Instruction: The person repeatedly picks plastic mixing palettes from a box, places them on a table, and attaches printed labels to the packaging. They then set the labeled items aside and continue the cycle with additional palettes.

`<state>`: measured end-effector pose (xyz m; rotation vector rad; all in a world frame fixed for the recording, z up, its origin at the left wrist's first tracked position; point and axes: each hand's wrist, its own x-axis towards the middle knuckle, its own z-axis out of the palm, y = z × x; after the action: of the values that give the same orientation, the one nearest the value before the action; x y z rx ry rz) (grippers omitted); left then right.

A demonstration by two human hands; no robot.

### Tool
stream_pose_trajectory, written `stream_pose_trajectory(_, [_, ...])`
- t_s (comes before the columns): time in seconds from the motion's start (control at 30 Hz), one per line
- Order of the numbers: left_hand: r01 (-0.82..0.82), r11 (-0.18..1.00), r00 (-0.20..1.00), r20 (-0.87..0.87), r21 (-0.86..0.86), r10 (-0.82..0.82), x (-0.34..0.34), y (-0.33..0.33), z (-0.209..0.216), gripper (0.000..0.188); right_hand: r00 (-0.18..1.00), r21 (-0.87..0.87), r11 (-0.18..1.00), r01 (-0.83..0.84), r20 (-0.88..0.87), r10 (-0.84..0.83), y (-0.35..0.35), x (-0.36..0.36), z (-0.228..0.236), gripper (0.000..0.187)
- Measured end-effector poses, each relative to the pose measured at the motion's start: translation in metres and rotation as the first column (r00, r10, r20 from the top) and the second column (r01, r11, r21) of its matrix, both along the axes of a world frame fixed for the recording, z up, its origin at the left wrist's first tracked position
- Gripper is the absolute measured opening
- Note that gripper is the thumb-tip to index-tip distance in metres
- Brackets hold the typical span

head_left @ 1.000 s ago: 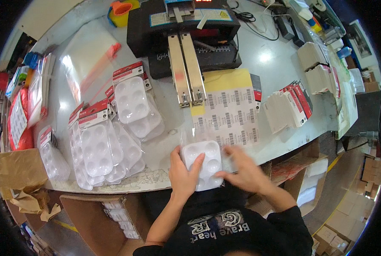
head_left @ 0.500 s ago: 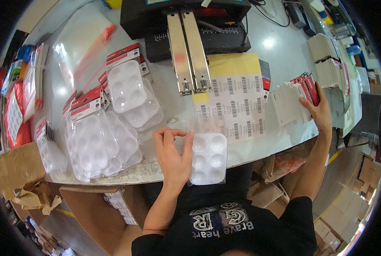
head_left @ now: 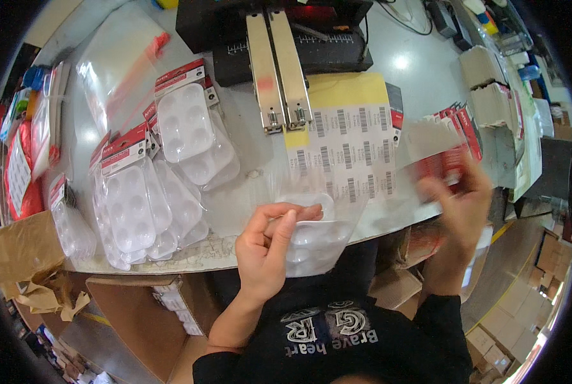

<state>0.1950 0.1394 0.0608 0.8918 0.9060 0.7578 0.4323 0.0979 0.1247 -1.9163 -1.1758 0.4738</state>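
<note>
My left hand (head_left: 265, 253) is closed at the table's front edge, gripping a white six-well plastic palette (head_left: 315, 242) in a clear bag. The palette's front face tilts and the bag film spreads around my fingertips. To the right, my right hand (head_left: 460, 208) is blurred by motion; a folded red and white header card (head_left: 441, 163) shows at its fingers. Behind that hand lies a stack of header cards (head_left: 468, 131). Bagged palettes with red header cards (head_left: 129, 201) lie in an overlapping pile left of my left hand.
A black machine (head_left: 286, 64) with two metal arms stands at the back centre. In front of it lies a barcode label sheet (head_left: 356, 137). Clear bags (head_left: 116, 64) lie at the back left. Card stacks (head_left: 491, 105) stand at the right; an open carton (head_left: 132, 313) sits below the table.
My right hand has come away from the card stack toward the middle with a header card. My left fingers have moved onto the bag's upper part, and the palette has tilted.
</note>
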Motion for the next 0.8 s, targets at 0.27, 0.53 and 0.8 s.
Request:
stream_pose_trajectory(0.27, [0.060,0.994,0.993,-0.102,0.090,-0.050,-0.009,-0.001,0.005,0.017,0.836,-0.227,0.829,-0.511,-0.355,0.418,0.035,-0.041,-0.021,0.028])
stream_pose_trajectory(0.53, [0.098,0.983,0.947,-0.317,0.153,-0.045,-0.011,-0.004,0.001,0.016,0.787,-0.245,0.750,-0.614,-0.259,0.560,0.038,-0.041,-0.024,0.028])
stream_pose_trajectory(0.8, [-0.254,0.947,0.904,-0.300,0.196,0.305,-0.015,0.002,-0.017,0.022,0.775,-0.256,0.790,-0.558,-0.501,0.385,0.032,-0.025,-0.045,0.027])
